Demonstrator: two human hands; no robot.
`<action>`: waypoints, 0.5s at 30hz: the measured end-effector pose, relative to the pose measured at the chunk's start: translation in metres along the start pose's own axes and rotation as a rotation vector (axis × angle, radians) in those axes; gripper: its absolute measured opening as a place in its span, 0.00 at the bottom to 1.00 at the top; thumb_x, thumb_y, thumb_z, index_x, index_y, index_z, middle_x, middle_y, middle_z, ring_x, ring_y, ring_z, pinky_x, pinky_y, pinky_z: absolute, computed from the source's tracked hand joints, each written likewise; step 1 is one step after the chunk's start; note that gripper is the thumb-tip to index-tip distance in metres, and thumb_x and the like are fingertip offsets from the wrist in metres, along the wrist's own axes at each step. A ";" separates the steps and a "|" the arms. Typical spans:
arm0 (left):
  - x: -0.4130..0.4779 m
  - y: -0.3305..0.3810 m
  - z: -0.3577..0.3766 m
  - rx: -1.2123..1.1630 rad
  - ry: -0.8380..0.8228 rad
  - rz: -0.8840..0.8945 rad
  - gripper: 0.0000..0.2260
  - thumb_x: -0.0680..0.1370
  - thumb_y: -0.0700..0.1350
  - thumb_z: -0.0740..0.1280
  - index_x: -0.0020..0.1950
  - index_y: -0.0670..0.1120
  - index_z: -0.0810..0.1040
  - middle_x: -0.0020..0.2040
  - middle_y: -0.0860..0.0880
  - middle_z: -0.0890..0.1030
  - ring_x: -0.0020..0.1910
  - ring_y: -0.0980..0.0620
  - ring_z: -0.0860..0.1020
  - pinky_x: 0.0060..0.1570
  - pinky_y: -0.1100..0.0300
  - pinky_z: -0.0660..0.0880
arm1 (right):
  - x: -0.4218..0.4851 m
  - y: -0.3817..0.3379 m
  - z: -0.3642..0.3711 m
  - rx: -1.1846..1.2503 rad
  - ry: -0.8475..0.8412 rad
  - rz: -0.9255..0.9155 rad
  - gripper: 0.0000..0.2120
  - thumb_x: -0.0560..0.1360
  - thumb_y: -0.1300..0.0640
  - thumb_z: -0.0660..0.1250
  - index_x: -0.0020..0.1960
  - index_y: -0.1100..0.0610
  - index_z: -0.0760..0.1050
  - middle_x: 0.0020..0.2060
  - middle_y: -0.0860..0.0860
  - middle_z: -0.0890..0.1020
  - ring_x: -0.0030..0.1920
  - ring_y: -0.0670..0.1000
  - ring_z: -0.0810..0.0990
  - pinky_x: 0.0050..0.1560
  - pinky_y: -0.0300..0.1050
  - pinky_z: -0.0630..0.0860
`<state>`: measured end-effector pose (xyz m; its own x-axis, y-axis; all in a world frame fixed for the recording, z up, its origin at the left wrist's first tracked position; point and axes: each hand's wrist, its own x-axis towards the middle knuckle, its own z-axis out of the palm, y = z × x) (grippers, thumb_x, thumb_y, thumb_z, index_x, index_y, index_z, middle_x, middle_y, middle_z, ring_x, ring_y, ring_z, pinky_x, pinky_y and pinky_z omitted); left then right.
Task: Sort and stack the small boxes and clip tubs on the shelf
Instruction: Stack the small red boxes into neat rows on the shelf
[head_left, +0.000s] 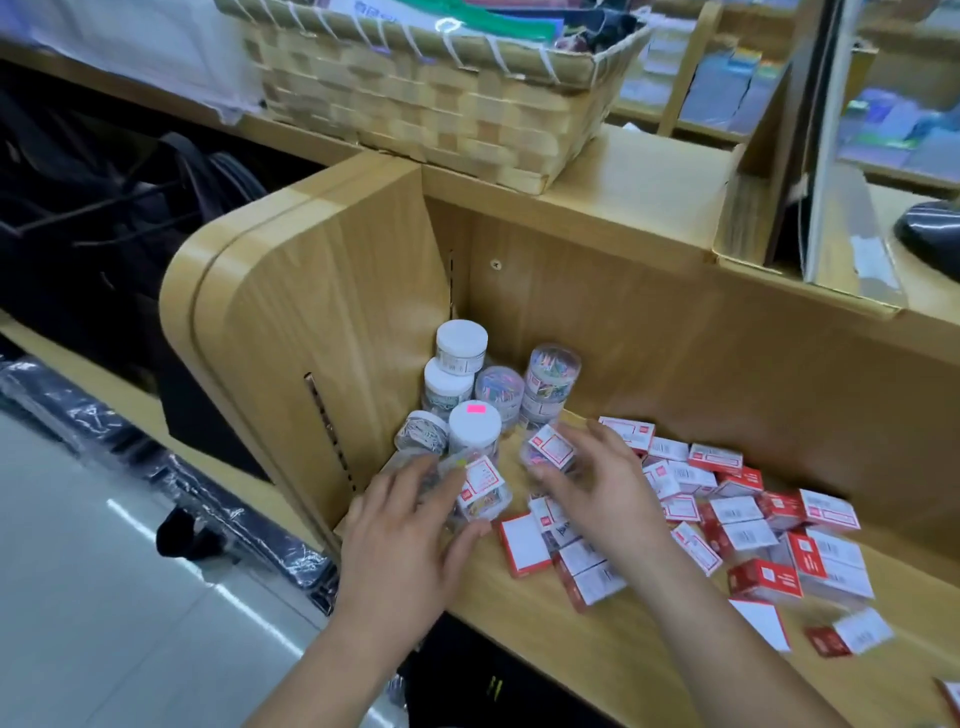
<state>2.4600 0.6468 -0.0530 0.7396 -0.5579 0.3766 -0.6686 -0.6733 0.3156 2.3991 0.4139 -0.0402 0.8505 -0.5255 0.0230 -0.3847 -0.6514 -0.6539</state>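
Several round clip tubs (460, 374) stand stacked in the back left corner of the wooden shelf (623, 639); some have white lids, others show coloured clips. My left hand (410, 525) grips a clear tub lying on its side (480, 491) with a red and white label. My right hand (602, 483) holds another clear labelled tub (550, 449) just to the right of it. A loose heap of small red and white boxes (737, 519) spreads over the shelf to the right of my hands.
A woven basket (431, 109) filled with packets sits on the shelf top above. The curved wooden side panel (311, 322) bounds the shelf on the left. Plastic-wrapped dark goods (208, 499) lie lower left above a shiny floor. More shelving stands at the far right.
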 end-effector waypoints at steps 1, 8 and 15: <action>-0.001 0.000 -0.002 -0.008 0.012 -0.012 0.23 0.76 0.61 0.70 0.67 0.52 0.78 0.69 0.49 0.75 0.62 0.43 0.75 0.52 0.49 0.73 | -0.005 0.001 -0.005 0.029 0.039 -0.028 0.26 0.73 0.41 0.73 0.68 0.45 0.76 0.67 0.48 0.75 0.68 0.46 0.72 0.65 0.31 0.65; -0.021 0.035 -0.007 -0.367 0.130 0.182 0.14 0.77 0.45 0.73 0.61 0.43 0.82 0.61 0.46 0.78 0.58 0.45 0.79 0.57 0.48 0.76 | -0.064 0.017 -0.050 0.096 0.145 -0.008 0.05 0.75 0.54 0.73 0.51 0.49 0.84 0.45 0.38 0.83 0.46 0.42 0.81 0.50 0.48 0.80; -0.022 0.085 0.039 -0.137 -0.206 0.336 0.22 0.74 0.51 0.67 0.69 0.51 0.76 0.68 0.49 0.76 0.70 0.43 0.71 0.74 0.43 0.62 | -0.116 0.038 -0.024 0.130 -0.040 -0.104 0.13 0.75 0.49 0.67 0.59 0.45 0.79 0.55 0.38 0.82 0.56 0.40 0.81 0.57 0.49 0.79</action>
<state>2.3896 0.5828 -0.0681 0.4694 -0.8302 0.3008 -0.8692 -0.3744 0.3229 2.2771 0.4371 -0.0494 0.8978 -0.4352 0.0671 -0.2469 -0.6236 -0.7417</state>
